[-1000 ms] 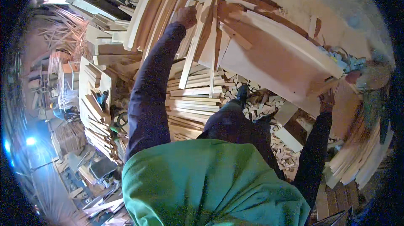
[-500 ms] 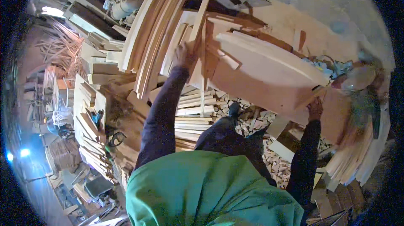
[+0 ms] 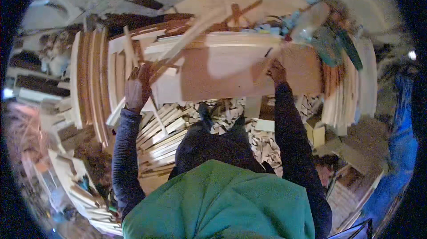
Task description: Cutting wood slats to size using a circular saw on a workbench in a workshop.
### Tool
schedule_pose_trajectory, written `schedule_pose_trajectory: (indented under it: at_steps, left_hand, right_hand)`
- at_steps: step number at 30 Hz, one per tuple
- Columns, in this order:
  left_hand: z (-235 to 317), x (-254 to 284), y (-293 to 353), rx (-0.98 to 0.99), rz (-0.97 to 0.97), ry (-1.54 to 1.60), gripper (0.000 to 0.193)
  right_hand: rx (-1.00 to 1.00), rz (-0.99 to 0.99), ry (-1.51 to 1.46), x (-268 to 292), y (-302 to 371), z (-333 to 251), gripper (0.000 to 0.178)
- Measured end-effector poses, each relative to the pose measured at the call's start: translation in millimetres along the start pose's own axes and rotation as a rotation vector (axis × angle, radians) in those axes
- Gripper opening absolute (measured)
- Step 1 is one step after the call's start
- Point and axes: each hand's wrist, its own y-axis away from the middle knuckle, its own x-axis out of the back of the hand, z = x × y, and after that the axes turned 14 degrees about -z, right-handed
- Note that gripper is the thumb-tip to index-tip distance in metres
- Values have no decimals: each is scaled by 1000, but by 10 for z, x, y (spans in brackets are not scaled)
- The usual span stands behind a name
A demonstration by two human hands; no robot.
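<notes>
My left hand [image 3: 139,88] is closed round the near end of a pale wooden strip [image 3: 191,36], which slants up and to the right above the workbench [image 3: 213,79]. Another thin strip [image 3: 130,48] stands up just behind that hand. Over the right part of the bench, my right hand [image 3: 278,71] pinches a short, thin piece of wood [image 3: 266,64], smeared by motion. A stack of long pale boards [image 3: 222,40] lies along the far side of the bench top, beyond both hands.
Curved planks [image 3: 91,83] stand stacked at the left, with more boards [image 3: 342,92] at the right. Cut strips [image 3: 162,128] and many offcuts [image 3: 267,143] cover the floor by my feet. A blurred machine-like object [image 3: 329,43] sits at the far right.
My view has turned to the right. My left hand has lifted away from the planks with the strip, now tilted rightward. My right hand still has the thin piece.
</notes>
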Motion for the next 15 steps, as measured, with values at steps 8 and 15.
schedule_pose_trajectory:
  at_steps: [8,15]
  left_hand:
    - [718,-511,-1156,-439,-139,-83,32]
    - [888,-1056,-1555,-459,-102,-135,23]
  right_hand:
    - [122,66,68,150,126,324,51]
    - [-121,94,-742,73,319,-256,52]
